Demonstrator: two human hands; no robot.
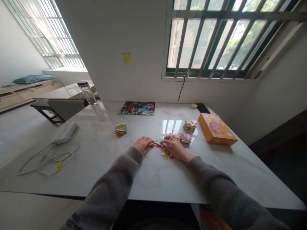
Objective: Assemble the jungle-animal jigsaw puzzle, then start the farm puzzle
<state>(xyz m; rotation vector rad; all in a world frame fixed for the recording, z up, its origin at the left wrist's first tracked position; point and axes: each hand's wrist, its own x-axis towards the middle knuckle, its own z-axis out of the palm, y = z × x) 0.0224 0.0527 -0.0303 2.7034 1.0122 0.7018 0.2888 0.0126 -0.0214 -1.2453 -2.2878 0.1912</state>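
My left hand (143,145) rests low over the white marbled table, its fingers closed at the edge of a red and orange puzzle piece (157,144). Just to the right, my right hand (175,147) curls its thumb and fingers around a green puzzle piece (163,144). Pale teal pieces show between the hands, partly hidden by my fingers. Several yellow-green puzzle pieces (165,154) lie below, beside my right palm. Close beyond my right hand is a low stack of pink and grey puzzle pieces (185,138).
Puzzle-piece stacks stand at left (120,130) and right (189,126). An orange box (216,129) sits at the right. A colourful picture sheet (137,108) lies near the wall. At the left are a clear bottle (88,94), a grey pouch (64,133) and a white cable (45,173).
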